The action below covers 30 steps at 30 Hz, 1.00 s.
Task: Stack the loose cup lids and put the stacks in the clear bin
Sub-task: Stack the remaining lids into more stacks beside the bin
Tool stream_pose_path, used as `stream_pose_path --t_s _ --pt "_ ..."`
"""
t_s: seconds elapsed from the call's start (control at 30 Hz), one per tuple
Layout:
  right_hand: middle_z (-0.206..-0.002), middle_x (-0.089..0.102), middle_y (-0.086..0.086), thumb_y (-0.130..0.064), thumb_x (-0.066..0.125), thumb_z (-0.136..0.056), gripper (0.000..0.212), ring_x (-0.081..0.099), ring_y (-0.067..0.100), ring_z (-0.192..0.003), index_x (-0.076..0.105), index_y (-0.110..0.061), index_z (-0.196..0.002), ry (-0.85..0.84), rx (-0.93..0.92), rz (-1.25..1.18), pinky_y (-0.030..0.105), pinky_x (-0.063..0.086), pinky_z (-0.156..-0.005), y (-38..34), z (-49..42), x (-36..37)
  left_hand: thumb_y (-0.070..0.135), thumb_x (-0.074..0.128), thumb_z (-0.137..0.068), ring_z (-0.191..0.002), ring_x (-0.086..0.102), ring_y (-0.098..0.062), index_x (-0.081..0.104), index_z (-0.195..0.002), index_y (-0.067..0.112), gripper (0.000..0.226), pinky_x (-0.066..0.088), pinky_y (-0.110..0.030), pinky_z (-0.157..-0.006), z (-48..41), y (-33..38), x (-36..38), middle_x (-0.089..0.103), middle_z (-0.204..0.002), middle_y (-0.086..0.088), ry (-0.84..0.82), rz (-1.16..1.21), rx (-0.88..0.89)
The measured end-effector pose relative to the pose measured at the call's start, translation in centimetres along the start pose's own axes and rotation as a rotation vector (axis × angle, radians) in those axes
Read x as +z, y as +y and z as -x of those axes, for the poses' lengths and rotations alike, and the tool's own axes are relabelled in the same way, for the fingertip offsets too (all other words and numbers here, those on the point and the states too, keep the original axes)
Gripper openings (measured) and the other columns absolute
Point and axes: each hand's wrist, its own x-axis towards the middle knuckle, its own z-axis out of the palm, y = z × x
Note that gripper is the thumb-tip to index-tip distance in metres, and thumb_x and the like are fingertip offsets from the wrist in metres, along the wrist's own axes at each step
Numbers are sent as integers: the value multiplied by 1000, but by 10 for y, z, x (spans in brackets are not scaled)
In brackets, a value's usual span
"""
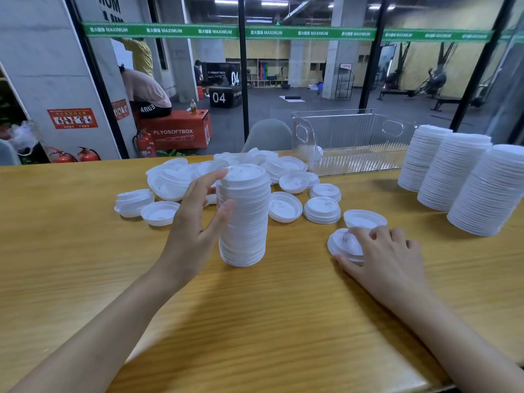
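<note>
Item 1. Left hand: fingers and thumb curled round the tall stack, thumb on its near side, fingertips near its top at the far side.

Item 2. Tall stack: white cup lids, nested, long axis upright with a slight lean; base on the table, top lid dome-up. It stands at mid-table, in front of the loose lids.

Item 3. Right hand: fingers bent over a single lid, thumb at its near edge, clamped on it. The lid lies flat on the table, right of the tall stack.

Item 4. Upturned lid: hollow side up, just behind the right hand's fingertips.

Item 5. Short stacks: two, low, dome-up, between the tall stack and the bin.

Item 6. Loose lids: an untidy heap, some dome-up, some hollow-up, behind the tall stack and spreading left.

Item 7. Clear bin: ribbed walls, cut-out handles, at the far table edge. No stack inside; a white shape at its left wall, inside or behind cannot be told.

Item 8. Three finished stacks: tall, side by side, on the table right of the bin.

Item 9. Surface: light wood-grain table.

Item 10. Room: glass partition with a green band; beyond it a gym floor, red box, fire extinguishers, grey chair.
</note>
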Motion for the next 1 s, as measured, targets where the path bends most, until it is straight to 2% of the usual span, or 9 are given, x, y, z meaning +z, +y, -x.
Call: stream_pose_path --t_s 0.07,0.13,0.27,0.4,0.5,0.57,0.73,0.83,1.0 --pt "-130 51 -7 -72 39 -89 59 44 22 -118 38 -42 -139 0 -25 -24 34 34 -87 -1 -1 0 51 49 -92 -125 45 2 42 -136 41 46 35 -10 -99 0 0 0 48 -138 18 3 0 -1" --pt "-125 58 -2 -67 49 -86 54 49 27 -113 53 -37 -131 41 -41 -106 39 37 -85 -3 -2 0 51 49 -92 -125 45 1 42 -136 41 46 35 -11 -100 0 -1 0 48 -138 18 4 0 -4" --pt "-117 63 0 -57 64 -79 47 52 30 -107 66 -29 -118 258 -117 -450 44 39 -86 -13 -9 -9 51 49 -92 -128 46 -4 42 -137 41 47 37 -15 -102 0 -1 0 49 -139 18 1 10 -10" --pt "-115 59 -21 -69 52 -75 51 46 12 -107 60 -41 -118 227 -222 -968 25 35 -86 -38 -23 -37 51 50 -92 -129 44 -1 41 -139 36 51 36 -14 -102 0 -1 0 48 -140 18 7 13 -19" --pt "-114 60 -28 -62 59 -77 39 50 3 -109 59 -45 -112 237 -322 -1169 14 34 -89 -61 -34 -60 46 53 -93 -130 41 4 39 -138 37 47 35 -10 -101 0 1 1 45 -138 25 20 27 -19" --pt "-114 61 -28 -52 64 -80 35 50 -2 -112 63 -40 -112 205 -406 -1211 11 34 -90 -75 -42 -76 43 56 -92 -130 40 5 38 -137 40 48 34 -9 -100 1 2 1 44 -138 28 29 38 -23" --pt "-121 61 -21 -42 72 -86 30 45 10 -120 66 -39 -115 75 -523 -1131 3 28 -91 -93 -60 -102 46 59 -89 -130 42 2 31 -140 42 58 35 -16 -103 1 4 -1 39 -146 21 60 16 -41" --pt "-123 61 -14 -34 72 -89 28 43 15 -124 68 -35 -117 3 -580 -1091 15 32 -99 -96 -67 -105 50 58 -87 -131 42 -1 31 -142 38 63 35 -24 -106 0 3 -2 38 -147 21 68 8 -38" --pt "-122 60 -15 -36 73 -88 28 45 15 -126 69 -35 -115 -32 -604 -1096 32 35 -108 -98 -71 -98 53 56 -85 -130 42 0 31 -143 37 65 35 -19 -104 0 3 -2 38 -147 20 67 4 -37"
